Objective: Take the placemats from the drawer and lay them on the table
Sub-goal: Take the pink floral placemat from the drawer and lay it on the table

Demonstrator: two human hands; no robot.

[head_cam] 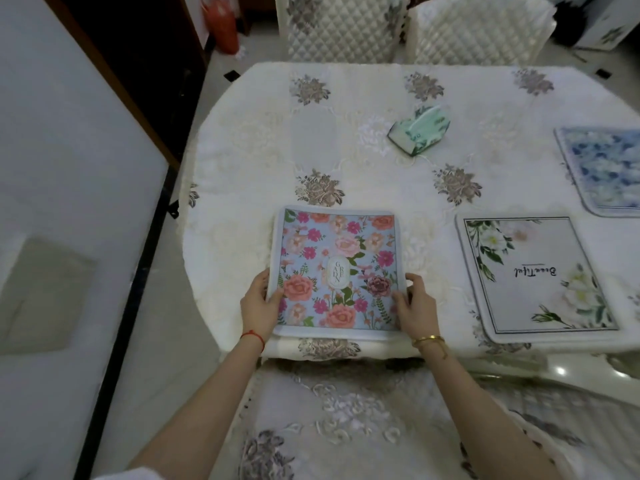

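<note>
A blue placemat with pink and peach flowers [337,251] lies flat near the front edge of the table [242,161], which wears a cream embroidered cloth. My left hand [259,304] grips its left edge, and my right hand [414,308] grips its right edge, thumbs on top. To the right lies a grey placemat with white flowers and script lettering [535,278]. A blue and white patterned placemat [606,168] sits at the far right, partly cut off by the frame. The drawer is not in view.
A green tissue box cover [420,128] stands past the middle of the table. Two quilted chairs [337,27] are pushed in at the far side. A white wall or panel [69,168] runs along the left. A covered chair seat [346,410] is below my arms.
</note>
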